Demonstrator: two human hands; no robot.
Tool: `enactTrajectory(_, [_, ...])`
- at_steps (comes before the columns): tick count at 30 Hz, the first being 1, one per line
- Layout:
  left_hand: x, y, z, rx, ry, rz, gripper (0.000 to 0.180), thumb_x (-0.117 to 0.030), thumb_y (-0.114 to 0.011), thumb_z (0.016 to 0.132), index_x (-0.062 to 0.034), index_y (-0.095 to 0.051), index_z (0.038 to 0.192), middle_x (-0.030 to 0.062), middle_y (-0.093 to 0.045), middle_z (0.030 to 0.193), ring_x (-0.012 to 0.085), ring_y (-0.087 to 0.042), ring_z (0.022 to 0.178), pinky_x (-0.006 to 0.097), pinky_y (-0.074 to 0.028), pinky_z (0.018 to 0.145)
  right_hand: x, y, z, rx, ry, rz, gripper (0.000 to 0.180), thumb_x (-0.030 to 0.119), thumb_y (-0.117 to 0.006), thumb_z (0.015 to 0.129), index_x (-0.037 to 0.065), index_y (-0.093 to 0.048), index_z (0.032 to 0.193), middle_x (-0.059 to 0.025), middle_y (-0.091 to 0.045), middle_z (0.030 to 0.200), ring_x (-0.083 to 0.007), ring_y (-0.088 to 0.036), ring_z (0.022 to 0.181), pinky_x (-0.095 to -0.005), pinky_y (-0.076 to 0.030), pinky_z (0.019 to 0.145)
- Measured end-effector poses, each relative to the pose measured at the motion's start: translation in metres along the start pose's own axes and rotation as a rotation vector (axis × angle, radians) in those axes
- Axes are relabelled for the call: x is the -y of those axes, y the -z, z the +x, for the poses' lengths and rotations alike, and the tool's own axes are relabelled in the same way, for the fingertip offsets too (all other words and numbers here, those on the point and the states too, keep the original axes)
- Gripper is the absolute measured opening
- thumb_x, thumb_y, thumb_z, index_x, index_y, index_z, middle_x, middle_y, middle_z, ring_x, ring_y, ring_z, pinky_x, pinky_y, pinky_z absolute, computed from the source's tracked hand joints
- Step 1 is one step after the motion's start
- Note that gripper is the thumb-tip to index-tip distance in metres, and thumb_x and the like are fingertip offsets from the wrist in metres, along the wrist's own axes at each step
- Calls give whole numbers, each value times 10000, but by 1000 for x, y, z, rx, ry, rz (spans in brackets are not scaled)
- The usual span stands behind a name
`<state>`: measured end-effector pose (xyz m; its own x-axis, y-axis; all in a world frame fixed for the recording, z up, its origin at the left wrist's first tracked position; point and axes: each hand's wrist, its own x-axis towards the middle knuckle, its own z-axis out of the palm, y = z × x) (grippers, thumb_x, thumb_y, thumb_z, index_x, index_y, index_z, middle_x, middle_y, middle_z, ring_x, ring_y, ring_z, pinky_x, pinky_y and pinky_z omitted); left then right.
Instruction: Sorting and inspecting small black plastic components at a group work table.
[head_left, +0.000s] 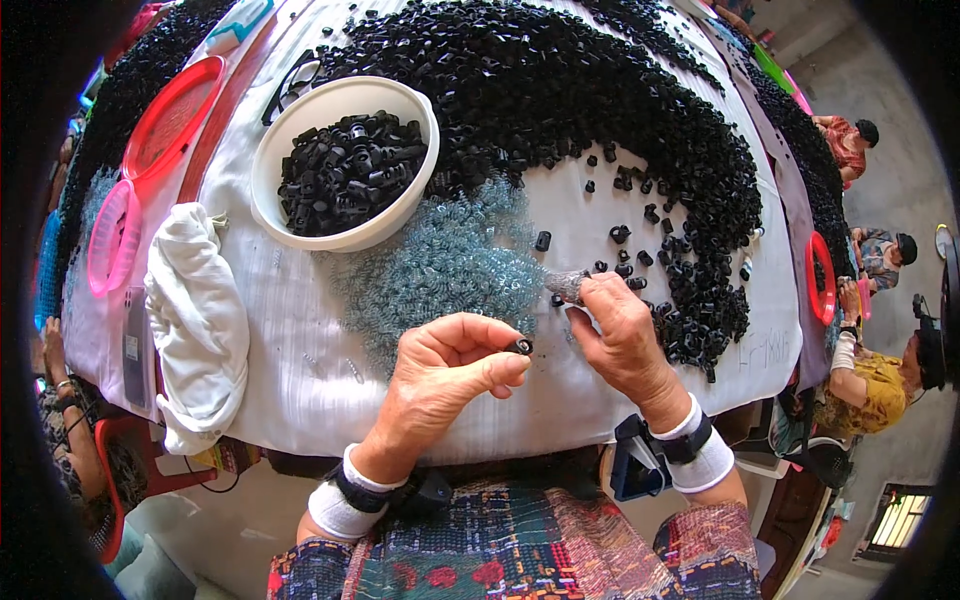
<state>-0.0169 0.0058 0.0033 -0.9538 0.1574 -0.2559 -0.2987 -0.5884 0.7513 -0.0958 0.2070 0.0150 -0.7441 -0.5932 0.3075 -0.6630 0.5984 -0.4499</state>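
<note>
A: What does the left hand point(445, 368) hold?

B: Its grip is closed on a small black piece point(522, 346), pinched between thumb and fingertips, just above the counter point(300, 330).

A: And the right hand point(620, 325)?

B: Its fingers are closed on a small bunch of springs point(568, 284), touching the pale blue spring pile point(450, 262). The black piece is just left of this hand, near the big black pile point(600, 100). A white bowl point(345, 165) of pieces stands further left.
</note>
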Motion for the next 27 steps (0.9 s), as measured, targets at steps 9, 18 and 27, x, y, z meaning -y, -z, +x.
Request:
enactTrajectory(9, [1, -3, 0, 8, -5, 3, 197, -31, -712, 790, 16, -635, 965, 77, -664, 819, 125, -638, 718, 233, -531, 619, -4, -12, 3, -20, -60, -51, 234, -36, -614, 712, -15, -550, 936, -169, -583, 882, -338, -562, 836, -398, -472, 733])
enactTrajectory(18, [4, -9, 6, -39, -50, 94, 206, -54, -725, 788, 7, -639, 964, 38, -661, 846, 78, -606, 740, 204, -507, 643, 20, 10, -2, -67, -2, 105, 225, -72, -625, 694, -34, -558, 905, -167, -589, 835, -335, -568, 775, -394, -474, 667])
enactTrajectory(27, [13, -18, 7, -16, -125, 81, 198, -6, -696, 797, 9, -623, 980, 80, -666, 919, 111, -626, 783, 234, -524, 705, 48, 12, -8, -139, 62, 177, 222, -93, -633, 674, -46, -538, 869, -162, -555, 763, -320, -539, 683, -390, -458, 598])
